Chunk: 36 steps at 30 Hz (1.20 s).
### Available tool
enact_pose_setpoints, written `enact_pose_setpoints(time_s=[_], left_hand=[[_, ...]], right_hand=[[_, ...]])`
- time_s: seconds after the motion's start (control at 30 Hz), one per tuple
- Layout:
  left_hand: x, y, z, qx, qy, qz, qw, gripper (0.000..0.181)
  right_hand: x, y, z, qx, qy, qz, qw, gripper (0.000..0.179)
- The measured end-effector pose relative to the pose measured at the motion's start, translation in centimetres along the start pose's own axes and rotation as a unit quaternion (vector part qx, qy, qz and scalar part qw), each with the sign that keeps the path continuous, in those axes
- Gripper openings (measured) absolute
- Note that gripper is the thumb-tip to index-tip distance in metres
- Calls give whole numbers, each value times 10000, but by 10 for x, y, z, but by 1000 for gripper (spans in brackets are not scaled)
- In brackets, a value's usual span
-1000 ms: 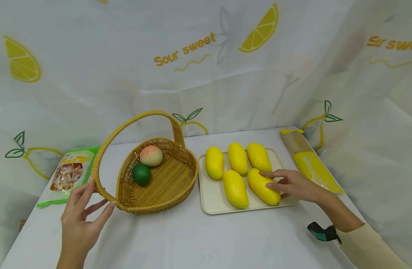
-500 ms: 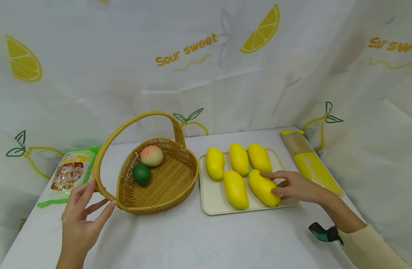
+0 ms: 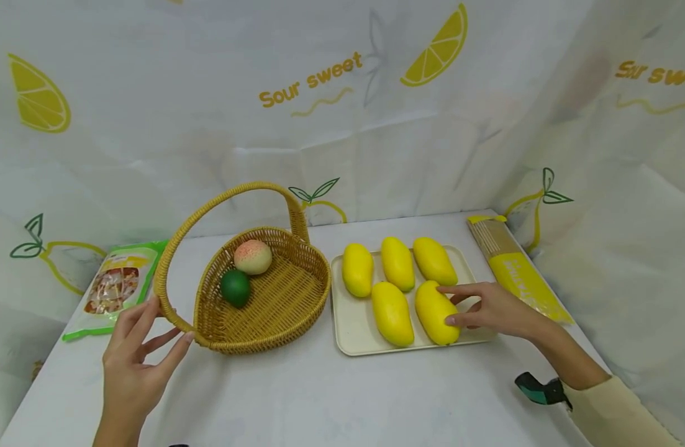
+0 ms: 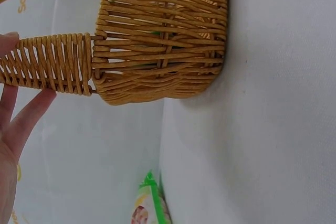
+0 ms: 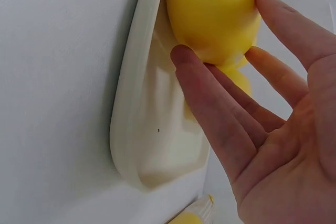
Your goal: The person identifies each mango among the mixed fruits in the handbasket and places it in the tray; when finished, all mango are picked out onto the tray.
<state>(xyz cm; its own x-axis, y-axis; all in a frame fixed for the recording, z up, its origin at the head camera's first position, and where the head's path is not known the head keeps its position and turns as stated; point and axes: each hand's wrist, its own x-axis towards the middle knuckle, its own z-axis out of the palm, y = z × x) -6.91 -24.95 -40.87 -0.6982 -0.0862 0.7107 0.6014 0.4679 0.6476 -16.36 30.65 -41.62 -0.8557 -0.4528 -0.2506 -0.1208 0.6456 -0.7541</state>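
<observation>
In the head view, a wicker basket [image 3: 281, 298] with a tall arched handle stands on the table. A pink-and-cream peach [image 3: 253, 257] and a dark green round fruit [image 3: 235, 288] lie inside. My left hand [image 3: 138, 366] holds the lower left end of the basket handle [image 4: 47, 64] between thumb and fingers. Several yellow mangoes [image 3: 392, 313] lie in two rows on a cream tray [image 3: 350, 338]. With mostly straight fingers, my right hand [image 3: 490, 307] touches the front right mango [image 3: 436, 313] along its right side. The right wrist view shows fingertips [image 5: 185, 56] against its yellow skin.
Left of the basket lies a green-edged food packet [image 3: 115, 285], close behind my left hand. A yellow packet of noodles [image 3: 518, 267] lies beyond the tray at the right. A printed white cloth [image 3: 208, 112] hangs behind the white table [image 3: 320, 403].
The front right mango has turned more upright on the tray and shifted slightly left under my right fingers. The mango behind it has moved slightly too. My left hand stays on the handle.
</observation>
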Motion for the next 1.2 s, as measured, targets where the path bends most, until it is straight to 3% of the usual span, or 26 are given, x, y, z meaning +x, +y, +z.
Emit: enact_pose_setpoints(time_s=[0.3,0.6,0.8,0.9,1.07,1.2], left_hand=[[-1,0,2,11,5,-26,10000,70],[-2,1,3,84,23,-29,10000,71],[-5,1,9,300,153,-88,9994,78],[-7,2,15,379,291,-31,9989,73],[1,18,32,783,960,333,9917,74],[22,35,50,1236,1514,1356,9713,68]], right_hand=[[0,-4,0,-970,378,57,9946,75],[-4,-4,-8,-1047,391,244,9934,78],[-3,-6,-8,-1645,953,10,9818,85],[-1,-7,-4,-1743,1181,27,9776,90],[4,-14,-1,-1956,1477,-290,9691,98],[13,-25,-6,-2321,1628,-762,9559,99]])
